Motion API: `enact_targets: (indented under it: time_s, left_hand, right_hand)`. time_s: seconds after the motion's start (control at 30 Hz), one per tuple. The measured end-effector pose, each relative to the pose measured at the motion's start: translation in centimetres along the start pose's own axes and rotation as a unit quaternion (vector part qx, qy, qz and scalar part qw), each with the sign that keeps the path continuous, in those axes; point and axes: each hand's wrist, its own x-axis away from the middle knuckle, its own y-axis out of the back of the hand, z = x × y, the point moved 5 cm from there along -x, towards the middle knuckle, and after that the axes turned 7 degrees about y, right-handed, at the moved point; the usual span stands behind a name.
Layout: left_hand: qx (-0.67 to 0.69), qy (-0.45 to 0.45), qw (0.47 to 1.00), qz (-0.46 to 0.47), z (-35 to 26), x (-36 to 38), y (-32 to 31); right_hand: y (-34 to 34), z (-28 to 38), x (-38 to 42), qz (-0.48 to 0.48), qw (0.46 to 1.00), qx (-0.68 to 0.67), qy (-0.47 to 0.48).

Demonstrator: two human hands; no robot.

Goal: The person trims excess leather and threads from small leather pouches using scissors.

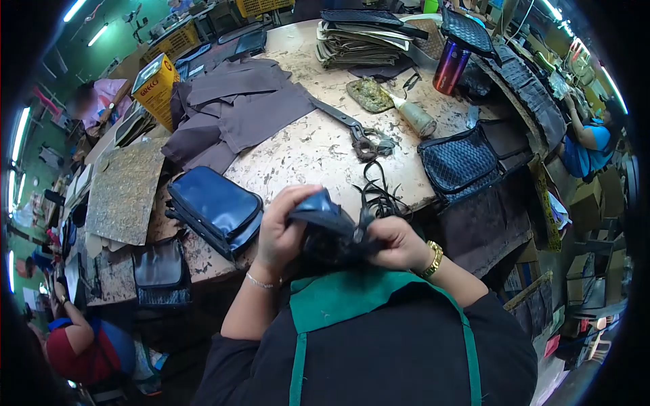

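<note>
Close to my chest, my left hand (288, 227) grips a small dark leather piece (323, 208) with a shiny blue-black face. My right hand (399, 245) is closed at the other side of that piece, pinching its dark edge or a strap; the detail is blurred. Thin black straps (380, 189) lie on the table just beyond my right hand. A stack of blue-black leather pouches (217, 203) rests left of my left hand. Large scissors (352, 128) lie further up the table, and a woven black pouch (460, 159) sits to the right.
Dark fabric pieces (254, 108) and a yellow box (156, 88) are at the left back. A purple-red tumbler (451, 68), a glue-crusted pad (370, 95) and a stack of sheets (362, 44) stand at the back. People work at both sides.
</note>
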Motion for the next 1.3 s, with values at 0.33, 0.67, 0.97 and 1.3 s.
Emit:
enact_targets:
  time_s: [0.33,0.67,0.97,1.3]
  left_hand:
    - [-0.116,0.013,0.992,-0.039,-1.9,1.2,-0.5]
    - [0.27,0.273,0.9,0.207,1.7,3.2,-3.6]
    - [-0.038,0.057,0.965,0.255,-4.6,-1.7,0.0]
    - [-0.083,-0.034,0.996,0.007,-5.3,-2.4,4.1]
  right_hand:
    - [-1.2,-0.6,0.5,-0.145,0.961,-0.079,-0.221]
    - [-4.1,-1.8,1.6,0.088,0.901,-0.39,-0.165]
    - [0.7,-0.4,-1.1,0.079,0.981,-0.169,-0.059]
    - [0.0,-2.9,-0.2,-0.231,0.879,-0.416,-0.018]
